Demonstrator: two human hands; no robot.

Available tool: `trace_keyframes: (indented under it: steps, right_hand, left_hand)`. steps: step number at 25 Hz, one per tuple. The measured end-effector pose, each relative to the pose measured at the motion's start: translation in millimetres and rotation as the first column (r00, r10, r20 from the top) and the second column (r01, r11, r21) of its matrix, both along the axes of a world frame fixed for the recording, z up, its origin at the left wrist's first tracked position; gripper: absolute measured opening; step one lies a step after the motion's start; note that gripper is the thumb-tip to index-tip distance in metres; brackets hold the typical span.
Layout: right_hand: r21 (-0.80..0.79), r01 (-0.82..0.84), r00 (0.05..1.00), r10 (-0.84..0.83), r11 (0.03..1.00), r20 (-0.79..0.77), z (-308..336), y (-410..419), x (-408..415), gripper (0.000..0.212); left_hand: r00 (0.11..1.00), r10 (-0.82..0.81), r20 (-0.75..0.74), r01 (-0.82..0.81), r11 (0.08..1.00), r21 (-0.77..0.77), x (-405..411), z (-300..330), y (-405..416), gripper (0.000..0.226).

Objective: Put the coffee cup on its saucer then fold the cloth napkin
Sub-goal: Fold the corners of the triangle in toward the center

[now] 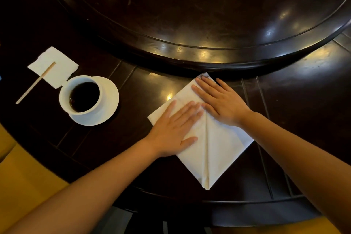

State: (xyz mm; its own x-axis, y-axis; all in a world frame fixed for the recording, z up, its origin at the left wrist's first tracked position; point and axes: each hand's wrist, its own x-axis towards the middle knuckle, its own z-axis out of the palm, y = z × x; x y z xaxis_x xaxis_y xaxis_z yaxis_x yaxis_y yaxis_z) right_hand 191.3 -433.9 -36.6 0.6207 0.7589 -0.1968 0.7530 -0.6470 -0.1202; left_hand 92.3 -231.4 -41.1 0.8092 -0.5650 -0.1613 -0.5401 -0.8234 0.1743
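A white coffee cup filled with dark coffee stands on its white saucer at the left of the dark table. The white cloth napkin lies in the middle as a kite shape with two flaps meeting along a centre crease and its point toward me. My left hand rests flat on the napkin's left flap, fingers spread. My right hand presses flat on the upper right part, fingers pointing to the far corner. Neither hand grips anything.
A torn white paper napkin with a wooden stir stick across it lies behind and left of the cup. A large raised dark turntable fills the table's centre just beyond the cloth. The table's curved front edge runs near me.
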Motion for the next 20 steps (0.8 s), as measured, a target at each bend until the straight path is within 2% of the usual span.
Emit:
trace_keyframes:
  steps: [2,5,9,12,13,14,15,16,17,18,20]
  right_hand:
    - [-0.005,-0.009,1.0,0.009,1.0,0.018,-1.5,-0.4,0.3,0.055]
    - [-0.012,0.001,1.0,-0.001,1.0,0.017,-4.2,0.0,0.8,0.056]
    - [-0.017,0.012,1.0,-0.012,1.0,0.02,-5.4,1.4,0.4,0.057]
    - [-0.023,0.019,1.0,-0.019,1.0,0.023,-3.1,2.4,-0.3,0.058]
    - [-0.027,0.021,0.999,-0.02,0.999,0.026,-2.6,2.8,-1.3,0.059]
    - [-0.028,0.023,0.999,-0.022,0.999,0.032,-2.2,3.3,-1.9,0.06]
    - [-0.029,0.025,0.999,-0.024,0.999,0.038,-1.6,3.5,-2.7,0.06]
    - [-0.026,0.028,0.999,-0.026,0.999,0.041,-1.1,3.7,-3.5,0.061]
    - [-0.022,0.033,0.999,-0.032,0.999,0.039,-1.0,4.1,-4.5,0.061]
    - [-0.018,0.044,0.999,-0.043,0.999,0.033,-1.1,4.4,-5.5,0.06]
    - [-0.009,0.071,0.997,-0.07,0.997,0.023,-1.7,4.7,-8.7,0.059]
  left_hand:
    - [0.968,-0.242,-0.07,0.242,0.97,-0.011,-2.0,2.7,-10.2,0.07]
    - [0.909,-0.395,-0.133,0.39,0.919,-0.062,-21.3,3.5,-13.5,0.068]
    - [0.848,-0.53,0.007,0.53,0.848,-0.017,-78.3,1.6,-21.8,0.066]
    - [0.738,-0.674,0.026,0.675,0.737,-0.033,-102.7,4.2,-17.5,0.067]
    - [0.74,-0.672,0.034,0.672,0.736,-0.082,-100.9,5.6,-14.8,0.065]
    - [0.808,-0.587,0.046,0.587,0.797,-0.144,-93.7,6.6,-14.1,0.064]
    - [0.907,-0.413,0.076,0.42,0.888,-0.189,-81.5,6.5,-16.3,0.063]
    - [0.98,-0.166,0.106,0.184,0.964,-0.191,-65.6,7.0,-20.0,0.064]
    - [0.989,0.086,0.124,-0.065,0.984,-0.165,-46.7,8.5,-24.0,0.065]
    - [0.951,0.274,0.141,-0.258,0.958,-0.122,-28.3,9.5,-27.2,0.066]
    - [0.888,0.449,0.101,-0.446,0.894,-0.052,-1.4,5.7,-32.0,0.066]
